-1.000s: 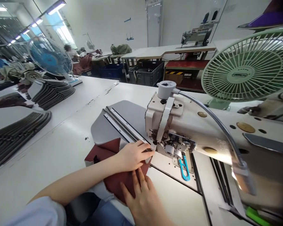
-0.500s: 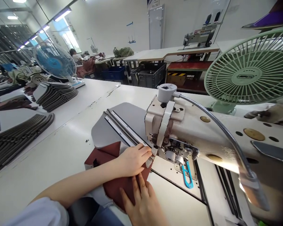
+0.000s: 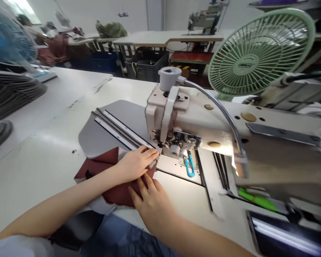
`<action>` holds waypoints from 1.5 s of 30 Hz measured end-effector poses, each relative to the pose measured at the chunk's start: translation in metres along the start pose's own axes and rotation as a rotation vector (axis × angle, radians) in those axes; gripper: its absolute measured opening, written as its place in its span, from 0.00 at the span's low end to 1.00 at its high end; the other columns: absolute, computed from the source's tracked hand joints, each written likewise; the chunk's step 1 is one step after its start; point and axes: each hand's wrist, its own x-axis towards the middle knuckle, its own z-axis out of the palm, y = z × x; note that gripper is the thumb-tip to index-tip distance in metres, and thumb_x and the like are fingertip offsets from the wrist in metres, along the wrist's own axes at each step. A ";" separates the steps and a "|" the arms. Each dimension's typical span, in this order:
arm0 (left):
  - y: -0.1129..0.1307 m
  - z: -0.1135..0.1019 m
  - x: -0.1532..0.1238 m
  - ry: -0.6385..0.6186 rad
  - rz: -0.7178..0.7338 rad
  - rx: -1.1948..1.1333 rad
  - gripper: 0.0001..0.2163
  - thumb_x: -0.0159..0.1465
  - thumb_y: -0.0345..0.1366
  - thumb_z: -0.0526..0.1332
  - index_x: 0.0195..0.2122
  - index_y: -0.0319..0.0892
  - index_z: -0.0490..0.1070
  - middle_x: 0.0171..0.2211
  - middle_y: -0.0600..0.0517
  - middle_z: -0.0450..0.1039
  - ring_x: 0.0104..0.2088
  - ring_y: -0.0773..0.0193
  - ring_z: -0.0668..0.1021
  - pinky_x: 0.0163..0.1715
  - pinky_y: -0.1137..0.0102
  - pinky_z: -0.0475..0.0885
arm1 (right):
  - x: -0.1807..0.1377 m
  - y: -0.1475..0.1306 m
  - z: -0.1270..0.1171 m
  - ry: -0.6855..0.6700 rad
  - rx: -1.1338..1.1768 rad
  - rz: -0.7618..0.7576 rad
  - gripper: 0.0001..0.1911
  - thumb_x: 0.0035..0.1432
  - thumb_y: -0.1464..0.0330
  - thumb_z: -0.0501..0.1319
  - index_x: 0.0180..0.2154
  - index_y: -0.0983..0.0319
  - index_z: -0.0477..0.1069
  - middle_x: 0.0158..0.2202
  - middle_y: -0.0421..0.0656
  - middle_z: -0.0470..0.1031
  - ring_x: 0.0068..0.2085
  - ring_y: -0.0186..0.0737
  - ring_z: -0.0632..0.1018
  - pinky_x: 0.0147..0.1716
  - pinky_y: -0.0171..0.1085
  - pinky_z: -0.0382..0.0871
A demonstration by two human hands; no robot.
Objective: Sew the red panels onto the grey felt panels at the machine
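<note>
My left hand (image 3: 135,162) lies over the near end of a grey panel (image 3: 120,109) and the maroon fabric (image 3: 107,159). Its fingers stretch flat toward the head of a sewing machine (image 3: 163,117). Two white strips (image 3: 123,123) with dark edges run along the grey panel up to those fingertips. Just below, my right hand (image 3: 155,203) rests on the maroon fabric, fingers spread, with its fingertips close to the left palm. A bright blue looped piece (image 3: 189,166) sits at the machine's presser area, right of both hands. The needle point is hidden.
A green fan (image 3: 246,64) stands behind the machine, and a blue fan (image 3: 13,39) at far left. Stacked grey panels (image 3: 13,92) lie on the left. A green-handled tool (image 3: 256,200) and a dark, shiny flat object (image 3: 283,235) lie at right. People sit farther back.
The head view has turned right and down, so everything sits further left and higher. Both hands keep about the same place on the fabric. The green-handled tool and dark object now show.
</note>
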 end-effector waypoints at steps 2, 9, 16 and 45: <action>0.000 0.000 0.000 -0.018 0.028 0.006 0.23 0.65 0.30 0.56 0.62 0.40 0.63 0.60 0.44 0.65 0.52 0.54 0.70 0.46 0.64 0.72 | 0.000 0.000 -0.006 -0.047 0.019 -0.010 0.22 0.68 0.66 0.52 0.60 0.66 0.66 0.59 0.66 0.67 0.59 0.61 0.70 0.48 0.51 0.68; 0.003 -0.007 0.000 -0.047 0.024 -0.016 0.23 0.63 0.28 0.57 0.60 0.40 0.65 0.57 0.45 0.69 0.51 0.55 0.71 0.45 0.65 0.73 | -0.002 0.002 -0.026 -0.227 0.035 -0.043 0.26 0.64 0.64 0.57 0.61 0.67 0.65 0.61 0.68 0.64 0.61 0.63 0.68 0.48 0.50 0.67; -0.002 -0.013 0.018 -0.066 -0.008 -0.058 0.18 0.61 0.28 0.56 0.53 0.41 0.70 0.50 0.45 0.71 0.51 0.52 0.71 0.40 0.63 0.75 | 0.000 0.014 -0.027 -0.186 0.005 -0.069 0.24 0.67 0.66 0.52 0.62 0.66 0.64 0.61 0.68 0.64 0.61 0.64 0.69 0.47 0.50 0.65; 0.005 0.014 0.014 0.280 0.041 0.118 0.12 0.65 0.30 0.57 0.47 0.37 0.75 0.41 0.44 0.76 0.42 0.54 0.72 0.41 0.64 0.72 | 0.003 0.036 -0.012 -0.027 0.029 -0.013 0.21 0.65 0.70 0.53 0.59 0.65 0.66 0.53 0.60 0.71 0.56 0.59 0.69 0.44 0.47 0.64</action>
